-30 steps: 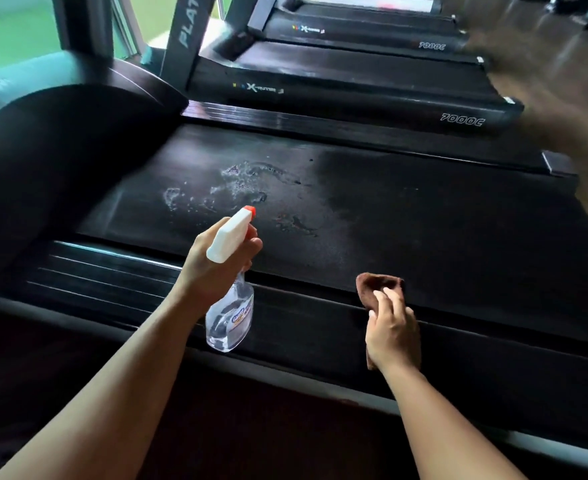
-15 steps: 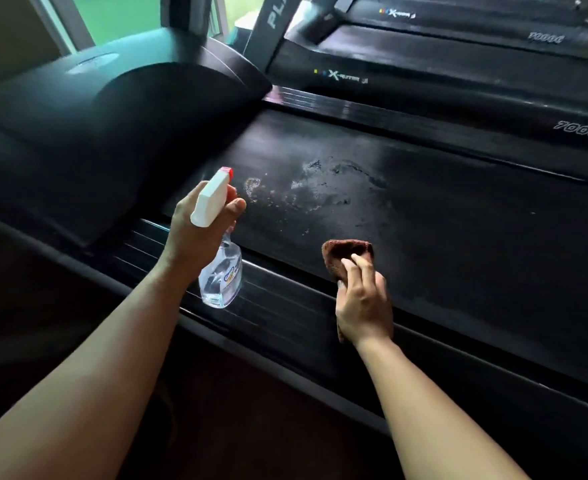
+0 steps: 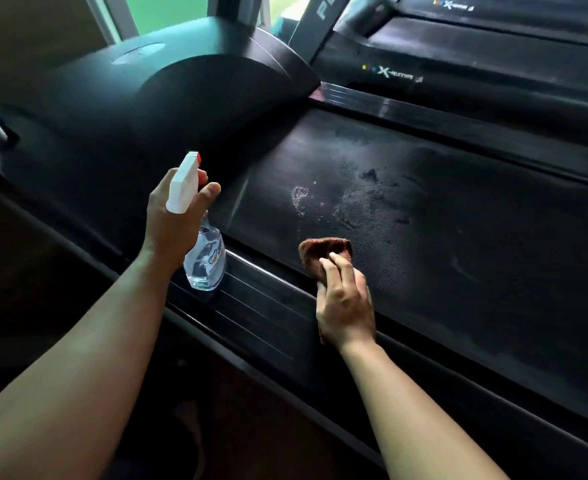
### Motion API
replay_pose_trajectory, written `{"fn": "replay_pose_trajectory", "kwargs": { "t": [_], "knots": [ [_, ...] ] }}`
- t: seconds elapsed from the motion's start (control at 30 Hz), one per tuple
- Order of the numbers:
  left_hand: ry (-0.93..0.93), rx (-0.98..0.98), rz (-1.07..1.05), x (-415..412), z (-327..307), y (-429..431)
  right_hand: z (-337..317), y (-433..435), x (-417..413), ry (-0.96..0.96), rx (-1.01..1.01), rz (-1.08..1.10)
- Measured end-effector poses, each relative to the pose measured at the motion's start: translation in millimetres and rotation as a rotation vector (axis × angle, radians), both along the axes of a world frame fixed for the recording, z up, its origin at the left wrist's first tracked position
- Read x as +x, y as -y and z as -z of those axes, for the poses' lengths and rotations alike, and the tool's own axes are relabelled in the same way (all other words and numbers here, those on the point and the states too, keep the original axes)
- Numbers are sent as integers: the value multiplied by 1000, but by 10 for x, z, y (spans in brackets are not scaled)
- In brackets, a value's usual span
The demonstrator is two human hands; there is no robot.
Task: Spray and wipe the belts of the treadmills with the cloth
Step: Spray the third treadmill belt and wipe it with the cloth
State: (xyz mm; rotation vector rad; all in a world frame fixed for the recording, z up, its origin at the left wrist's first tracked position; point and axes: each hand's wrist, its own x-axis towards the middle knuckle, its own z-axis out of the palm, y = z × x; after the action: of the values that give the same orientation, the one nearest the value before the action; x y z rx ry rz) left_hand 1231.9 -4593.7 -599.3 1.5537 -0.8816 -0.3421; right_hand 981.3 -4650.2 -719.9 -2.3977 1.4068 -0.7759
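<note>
The left hand (image 3: 178, 216) is clenched round the neck of a clear plastic spray bottle with a white trigger head and red nozzle tip (image 3: 205, 263), held above the ribbed black side rail (image 3: 268, 306) at the near edge of the treadmill. The bottle's blue and yellow label is too small to read. The right hand (image 3: 346, 306) grasps a crumpled brown cloth (image 3: 323, 252), its fingers lying over it, and the cloth's front end sits at the near edge of the black treadmill belt (image 3: 476, 244). Just beyond the cloth, a pale wet spray patch (image 3: 337, 202) glistens on the belt, near the rounded black motor hood (image 3: 181, 81).

On the neighbouring black treadmill (image 3: 476, 81) there is a logo beginning with "X" beside small coloured squares; the rest is blurred. A grey upright (image 3: 323, 10) at the far edge shows the letters "PL".

Against half a second ago, both hands keep the same holds. The cloth has crept slightly closer to the wet patch, and the "7000" marking on the next machine is no longer in view.
</note>
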Motion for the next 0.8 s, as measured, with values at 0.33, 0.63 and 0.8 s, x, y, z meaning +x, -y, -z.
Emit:
{"fn": "replay_pose_trajectory", "kwargs": {
  "t": [0.33, 0.63, 0.8],
  "knots": [
    [-37, -24, -44, 443, 22, -1, -6, -45, 635, 47, 8, -44],
    [-46, 28, -98, 445, 115, -54, 36, -169, 592, -156, 165, -107],
    [6, 89, -204, 199, 195, -152, -103, -197, 415, -146, 236, -102]
  ]
}}
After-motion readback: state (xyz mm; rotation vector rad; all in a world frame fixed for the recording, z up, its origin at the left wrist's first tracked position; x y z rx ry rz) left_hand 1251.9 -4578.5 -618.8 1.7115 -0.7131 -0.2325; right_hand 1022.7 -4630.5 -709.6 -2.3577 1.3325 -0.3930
